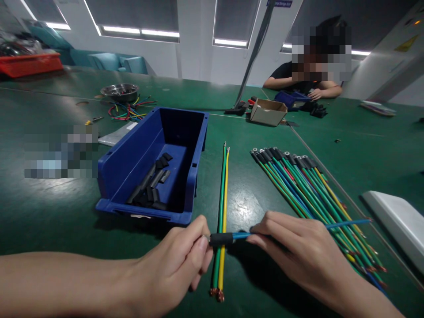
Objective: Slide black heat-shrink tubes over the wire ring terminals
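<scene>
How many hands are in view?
3: left hand pinching one end of the blue cable, right hand along it, a co-worker's hand across the table; their other may be hidden.

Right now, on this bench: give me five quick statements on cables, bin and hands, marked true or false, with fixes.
1. Black sleeve pieces lie in the blue bin. True.
2. The right hand is holding nothing. False: it holds the blue cable.
3. The black sleeve on that cable shows between the right hand and the left hand. True.
4. The green cable and yellow cable lie inside the bin. False: they lie on the table, to the right of the bin.
5. The cable bundle lies to the right of the yellow cable. True.
</scene>
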Demonstrator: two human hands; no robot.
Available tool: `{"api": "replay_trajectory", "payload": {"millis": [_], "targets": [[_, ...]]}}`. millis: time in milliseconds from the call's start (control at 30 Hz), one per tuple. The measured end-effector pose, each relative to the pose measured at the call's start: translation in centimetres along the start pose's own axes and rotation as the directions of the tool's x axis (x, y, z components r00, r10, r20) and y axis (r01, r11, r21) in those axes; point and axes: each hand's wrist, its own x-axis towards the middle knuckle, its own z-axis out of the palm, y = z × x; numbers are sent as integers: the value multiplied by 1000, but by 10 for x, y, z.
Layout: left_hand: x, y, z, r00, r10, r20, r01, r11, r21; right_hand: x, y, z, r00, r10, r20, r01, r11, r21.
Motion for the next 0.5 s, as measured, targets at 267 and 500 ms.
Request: {"api": "replay_trajectory", "payload": {"millis": [267, 500], "targets": [[0, -3, -1, 1000, -11, 16, 12, 999, -48, 0, 5, -6, 988, 8, -154, -18, 997, -69], [1, -2, -1, 1000, -18, 14, 19, 993, -117, 0, 11, -6, 993, -1, -120, -5, 999, -53]]}}
